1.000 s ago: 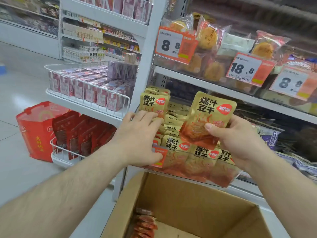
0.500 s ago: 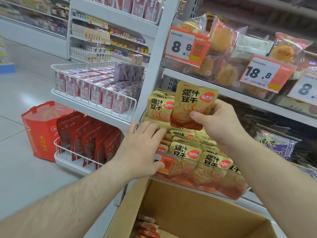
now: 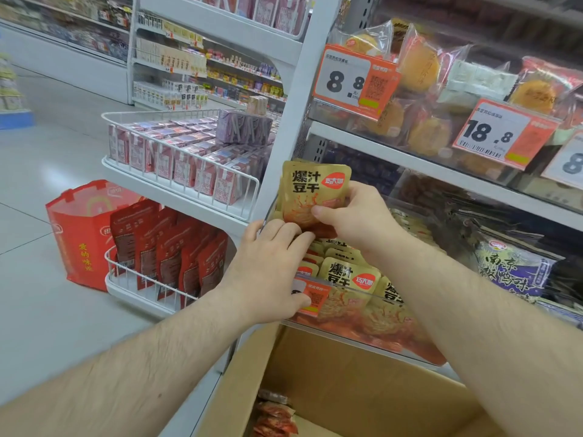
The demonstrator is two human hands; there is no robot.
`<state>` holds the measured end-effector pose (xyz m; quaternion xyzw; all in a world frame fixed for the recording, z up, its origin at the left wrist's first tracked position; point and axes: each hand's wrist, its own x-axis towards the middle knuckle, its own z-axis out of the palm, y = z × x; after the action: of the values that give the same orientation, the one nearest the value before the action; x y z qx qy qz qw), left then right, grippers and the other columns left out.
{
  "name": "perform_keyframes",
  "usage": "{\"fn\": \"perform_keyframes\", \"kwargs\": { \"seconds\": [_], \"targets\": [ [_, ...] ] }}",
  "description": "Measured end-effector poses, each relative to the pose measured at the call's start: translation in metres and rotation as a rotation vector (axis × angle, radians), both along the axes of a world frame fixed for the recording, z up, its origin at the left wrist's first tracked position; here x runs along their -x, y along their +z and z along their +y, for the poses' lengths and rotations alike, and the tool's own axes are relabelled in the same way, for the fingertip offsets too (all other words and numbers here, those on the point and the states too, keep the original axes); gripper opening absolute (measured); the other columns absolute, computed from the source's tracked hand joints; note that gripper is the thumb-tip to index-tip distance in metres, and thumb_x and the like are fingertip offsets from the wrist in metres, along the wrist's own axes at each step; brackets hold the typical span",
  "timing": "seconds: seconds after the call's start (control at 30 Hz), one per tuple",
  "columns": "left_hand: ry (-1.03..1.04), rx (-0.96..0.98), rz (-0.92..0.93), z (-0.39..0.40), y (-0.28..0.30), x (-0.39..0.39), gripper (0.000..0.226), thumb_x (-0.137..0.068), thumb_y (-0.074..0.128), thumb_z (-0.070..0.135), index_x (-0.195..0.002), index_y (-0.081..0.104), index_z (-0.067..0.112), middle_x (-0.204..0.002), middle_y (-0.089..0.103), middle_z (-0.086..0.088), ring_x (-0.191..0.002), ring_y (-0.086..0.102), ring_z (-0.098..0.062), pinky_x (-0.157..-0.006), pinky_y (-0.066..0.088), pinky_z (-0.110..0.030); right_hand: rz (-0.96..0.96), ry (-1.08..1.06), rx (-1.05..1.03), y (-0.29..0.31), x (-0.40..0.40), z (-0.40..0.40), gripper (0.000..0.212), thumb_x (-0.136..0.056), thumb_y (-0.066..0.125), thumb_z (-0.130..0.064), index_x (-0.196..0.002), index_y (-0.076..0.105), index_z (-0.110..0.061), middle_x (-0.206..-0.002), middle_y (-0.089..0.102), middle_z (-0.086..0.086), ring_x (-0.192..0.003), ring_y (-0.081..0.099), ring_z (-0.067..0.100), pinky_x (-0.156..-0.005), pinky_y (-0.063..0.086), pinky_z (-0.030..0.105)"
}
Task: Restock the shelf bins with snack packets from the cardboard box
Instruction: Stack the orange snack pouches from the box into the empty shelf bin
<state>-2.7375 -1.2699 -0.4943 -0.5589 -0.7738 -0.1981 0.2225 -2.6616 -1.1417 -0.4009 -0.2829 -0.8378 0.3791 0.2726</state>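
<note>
Yellow snack packet (image 3: 312,193) upright at the back left corner of the clear shelf bin (image 3: 372,339), above the rows of matching packets (image 3: 345,274) already standing there. Pinched at its lower right edge by the right hand (image 3: 353,220), thumb across the front, fingers curled behind. Label facing forward, bottom edge hidden behind the knuckles of both hands.

Probable step: seating this packet into the rear row. Best done by lowering it straight down behind the front rows, label outward, bottom edge tucked fully into the gap before letting go, so no tipping forward onto the packets in front. Worth holding the front rows back while it drops, to keep the gap wide.

Left hand (image 3: 274,266) lying over the front left corner of the bin, fingers bent and pressed together against the tops of the packets, thumb beside the orange price tag (image 3: 312,296) on the bin's front; seemingly bracing, not plainly gripping any one packet. Both forearms reaching up and forward, right wrist crossing over the bin's middle.

Cardboard box (image 3: 347,373) open directly below the bin, a few red packets (image 3: 274,414) left at its near left. Wire rack (image 3: 176,165) of pink cartons to the left of the bin.
</note>
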Motion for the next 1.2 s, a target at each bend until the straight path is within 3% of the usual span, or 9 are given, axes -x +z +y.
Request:
{"fn": "perform_keyframes", "kwargs": {
  "seconds": [0.23, 0.5, 0.63, 0.77, 0.83, 0.93, 1.07, 1.2],
  "targets": [
    [-0.006, 0.042, -0.009, -0.005, 0.006, -0.004, 0.095, -0.074, 0.066, 0.065, -0.150, 0.031, 0.021, -0.144, 0.037, 0.002, -0.137, 0.028, -0.022, -0.117, 0.011, -0.042, -0.095, -0.079, 0.013, -0.009, 0.013, 0.000, 0.013, -0.082, 0.076, -0.032, -0.094, 0.072, -0.027, -0.095, 0.073, -0.007, -0.092, 0.067, 0.017, -0.089, 0.056, 0.044],
    [-0.004, 0.038, -0.008, -0.003, 0.005, -0.004, 0.095, -0.074, 0.065, 0.066, -0.150, 0.028, 0.021, -0.145, 0.034, 0.001, -0.137, 0.027, -0.022, -0.118, 0.010, -0.042, -0.277, -0.103, -0.095, -0.007, 0.015, -0.001, 0.026, -0.081, 0.077, -0.038, -0.101, 0.072, -0.022, -0.095, 0.072, -0.003, -0.092, 0.067, 0.019, -0.087, 0.056, 0.042],
    [-0.003, 0.038, -0.007, -0.003, 0.006, -0.004, 0.095, -0.075, 0.064, 0.066, -0.150, 0.028, 0.021, -0.145, 0.034, 0.001, -0.138, 0.026, -0.022, -0.118, 0.010, -0.042, -0.312, -0.065, -0.019, -0.001, 0.014, -0.001, 0.026, -0.078, 0.080, -0.033, -0.100, 0.072, -0.022, -0.094, 0.072, -0.004, -0.091, 0.067, 0.017, -0.086, 0.055, 0.039],
    [0.002, 0.041, -0.013, -0.003, 0.004, -0.002, 0.096, -0.070, 0.066, 0.067, -0.148, 0.035, 0.020, -0.141, 0.040, -0.001, -0.135, 0.031, -0.024, -0.117, 0.013, -0.044, -0.213, -0.035, 0.013, 0.004, 0.007, 0.001, 0.023, -0.078, 0.081, -0.031, -0.098, 0.073, -0.023, -0.092, 0.072, -0.007, -0.089, 0.067, 0.012, -0.076, 0.052, 0.031],
    [0.008, 0.048, -0.011, -0.003, 0.004, -0.002, 0.096, -0.071, 0.065, 0.067, -0.149, 0.034, 0.021, -0.142, 0.039, 0.000, -0.135, 0.030, -0.023, -0.118, 0.013, -0.045, -0.183, -0.068, -0.058, 0.002, 0.007, 0.002, 0.021, -0.081, 0.078, -0.033, -0.099, 0.072, -0.024, -0.094, 0.072, -0.007, -0.091, 0.067, 0.013, -0.081, 0.054, 0.034],
    [0.012, 0.059, -0.009, -0.003, 0.005, -0.003, 0.097, -0.074, 0.064, 0.068, -0.152, 0.028, 0.022, -0.146, 0.034, 0.001, -0.138, 0.026, -0.022, -0.119, 0.010, -0.044, -0.198, -0.096, -0.107, -0.002, 0.010, 0.002, 0.021, -0.082, 0.077, -0.035, -0.098, 0.073, -0.024, -0.095, 0.073, -0.006, -0.092, 0.067, 0.015, -0.086, 0.055, 0.038],
    [0.015, 0.069, -0.011, -0.004, 0.006, -0.005, 0.098, -0.073, 0.066, 0.068, -0.151, 0.031, 0.020, -0.145, 0.036, 0.000, -0.137, 0.028, -0.023, -0.118, 0.012, -0.044, -0.261, -0.090, -0.158, -0.001, 0.009, 0.002, 0.020, -0.082, 0.077, -0.038, -0.097, 0.072, -0.025, -0.092, 0.072, -0.008, -0.089, 0.066, 0.012, -0.074, 0.051, 0.030],
    [0.013, 0.080, -0.022, -0.004, 0.007, -0.005, 0.097, -0.075, 0.063, 0.068, -0.152, 0.026, 0.022, -0.146, 0.032, 0.002, -0.138, 0.025, -0.021, -0.118, 0.008, -0.042, -0.297, -0.101, -0.173, -0.001, 0.009, 0.003, 0.020, -0.080, 0.078, -0.040, -0.093, 0.074, -0.025, -0.090, 0.072, -0.008, -0.088, 0.067, 0.013, -0.080, 0.055, 0.034]
  ]
}}
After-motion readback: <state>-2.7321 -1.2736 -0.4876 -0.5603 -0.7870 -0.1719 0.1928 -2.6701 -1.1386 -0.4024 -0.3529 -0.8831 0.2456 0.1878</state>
